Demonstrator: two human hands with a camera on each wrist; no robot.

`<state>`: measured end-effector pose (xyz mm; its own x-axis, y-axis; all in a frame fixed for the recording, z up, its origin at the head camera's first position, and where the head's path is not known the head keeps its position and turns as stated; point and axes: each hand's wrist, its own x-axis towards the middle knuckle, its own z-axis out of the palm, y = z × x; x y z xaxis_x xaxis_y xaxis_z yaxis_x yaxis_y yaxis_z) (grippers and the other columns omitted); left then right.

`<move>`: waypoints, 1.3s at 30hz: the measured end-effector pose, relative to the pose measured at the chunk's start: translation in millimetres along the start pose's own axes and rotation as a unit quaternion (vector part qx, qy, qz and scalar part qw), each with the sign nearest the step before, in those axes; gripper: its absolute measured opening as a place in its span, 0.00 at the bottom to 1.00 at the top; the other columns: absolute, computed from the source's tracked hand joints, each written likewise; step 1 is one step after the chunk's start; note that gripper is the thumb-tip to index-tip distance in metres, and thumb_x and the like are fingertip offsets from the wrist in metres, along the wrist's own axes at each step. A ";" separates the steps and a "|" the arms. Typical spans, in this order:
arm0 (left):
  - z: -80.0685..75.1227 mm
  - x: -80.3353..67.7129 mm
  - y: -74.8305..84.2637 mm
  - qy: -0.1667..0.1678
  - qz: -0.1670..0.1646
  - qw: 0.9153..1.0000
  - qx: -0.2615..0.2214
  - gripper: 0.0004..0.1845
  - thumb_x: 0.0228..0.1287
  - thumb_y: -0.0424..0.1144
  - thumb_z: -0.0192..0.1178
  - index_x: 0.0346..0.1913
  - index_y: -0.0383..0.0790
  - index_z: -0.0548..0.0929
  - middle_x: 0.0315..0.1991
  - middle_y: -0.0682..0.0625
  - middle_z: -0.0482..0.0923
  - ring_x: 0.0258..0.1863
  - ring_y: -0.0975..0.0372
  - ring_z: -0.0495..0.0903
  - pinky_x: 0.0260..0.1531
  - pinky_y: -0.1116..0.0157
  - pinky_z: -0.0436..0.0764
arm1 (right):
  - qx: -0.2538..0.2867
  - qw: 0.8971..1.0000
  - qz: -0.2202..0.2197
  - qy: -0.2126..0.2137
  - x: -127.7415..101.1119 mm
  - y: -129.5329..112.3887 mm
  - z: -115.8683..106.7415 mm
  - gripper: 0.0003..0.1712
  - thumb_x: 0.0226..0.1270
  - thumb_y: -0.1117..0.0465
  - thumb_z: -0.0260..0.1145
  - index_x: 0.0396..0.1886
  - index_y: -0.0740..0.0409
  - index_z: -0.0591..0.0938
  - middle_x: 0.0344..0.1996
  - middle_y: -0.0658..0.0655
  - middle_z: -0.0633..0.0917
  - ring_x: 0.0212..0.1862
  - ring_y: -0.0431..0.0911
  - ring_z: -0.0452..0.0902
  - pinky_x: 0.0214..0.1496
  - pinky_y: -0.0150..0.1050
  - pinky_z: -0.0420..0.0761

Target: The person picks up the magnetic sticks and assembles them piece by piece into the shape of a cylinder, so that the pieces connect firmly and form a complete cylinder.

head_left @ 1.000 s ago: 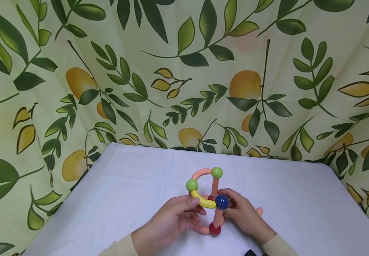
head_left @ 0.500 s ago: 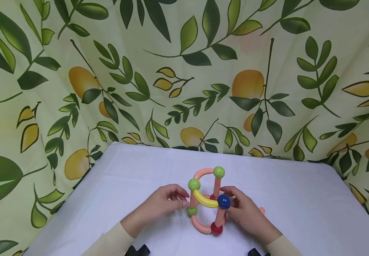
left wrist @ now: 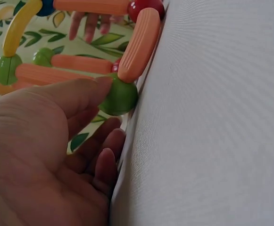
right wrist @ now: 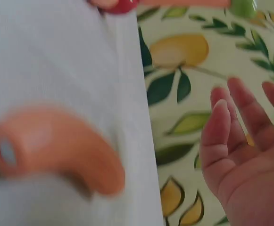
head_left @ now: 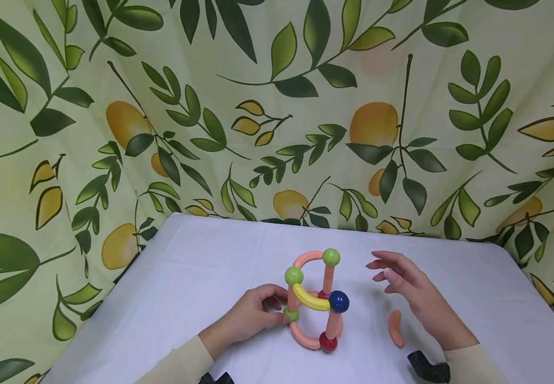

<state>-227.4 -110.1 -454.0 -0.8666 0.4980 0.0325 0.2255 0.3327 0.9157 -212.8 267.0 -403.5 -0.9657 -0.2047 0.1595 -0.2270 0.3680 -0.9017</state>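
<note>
Head view: the left hand point(head_left: 253, 317) covers part of the lower green ball point(head_left: 291, 314); its fingertips are tucked out of sight behind the toy frame point(head_left: 313, 298). Both sleeves are cut off by the bottom edge. Two dark objects point(head_left: 428, 368) at the bottom edge are cropped, identity unclear.

Left wrist view: frame cropped at the top edge; palm fills the lower left.

Right wrist view: loose orange curved piece point(right wrist: 52, 146) strongly blurred; right hand point(right wrist: 250, 155) cut off by the right and bottom edges, thumb not visible. Red ball point(right wrist: 120, 4) cropped at top.
</note>
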 end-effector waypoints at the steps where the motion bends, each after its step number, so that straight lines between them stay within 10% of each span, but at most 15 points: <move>1: 0.1 -0.1 -0.8 0.003 0.002 1.000 0.004 0.18 0.65 0.39 0.80 0.56 0.52 0.90 0.49 0.61 0.86 0.48 0.56 0.82 0.47 0.64 0.79 | 0.008 1.000 -0.007 -0.004 -0.5 4.3 -6.4 0.26 0.92 0.53 0.52 0.80 0.55 0.70 0.66 0.61 0.82 0.59 0.50 0.81 0.53 0.45 0.84; 10: -1.3 -1.2 -2.8 -0.007 0.018 1.000 0.022 0.14 0.66 0.39 0.80 0.53 0.53 0.93 0.44 0.61 0.87 0.46 0.58 0.83 0.44 0.66 0.79 | 0.186 0.978 0.003 -0.098 -8.7 60.1 -42.9 0.28 0.93 0.57 0.38 0.83 0.56 0.66 0.73 0.58 0.77 0.68 0.55 0.76 0.61 0.46 0.81; 17: -0.9 0.3 -1.3 -0.007 0.020 0.999 0.028 0.14 0.66 0.39 0.80 0.52 0.53 0.93 0.44 0.62 0.87 0.45 0.59 0.83 0.45 0.66 0.79 | 0.119 0.976 0.119 -0.136 -11.6 70.8 -50.1 0.32 0.81 0.62 0.68 0.79 0.65 0.71 0.72 0.64 0.78 0.65 0.43 0.81 0.61 0.34 0.79; 27: -0.3 0.7 -1.4 -0.006 0.016 0.999 0.036 0.14 0.66 0.40 0.80 0.53 0.53 0.93 0.44 0.63 0.87 0.45 0.60 0.82 0.44 0.66 0.79 | 0.088 0.955 0.107 -0.263 -6.4 65.2 -47.4 0.25 0.74 0.71 0.70 0.69 0.65 0.82 0.65 0.67 0.79 0.60 0.55 0.71 0.57 0.36 0.79; 39: -0.1 0.0 0.3 -0.008 0.010 1.000 0.029 0.14 0.66 0.40 0.80 0.53 0.54 0.92 0.44 0.63 0.87 0.45 0.60 0.82 0.44 0.65 0.79 | -0.100 0.965 0.119 -0.210 -2.3 37.4 -17.5 0.11 0.66 0.65 0.81 0.44 0.55 0.88 0.36 0.55 0.81 0.44 0.53 0.73 0.40 0.40 0.73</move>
<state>-227.4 -110.1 -453.7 -0.8542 0.5180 0.0438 0.2685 0.3675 0.8904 -221.3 297.1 -430.5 -0.8670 -0.4269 -0.2569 -0.0654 0.6086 -0.7908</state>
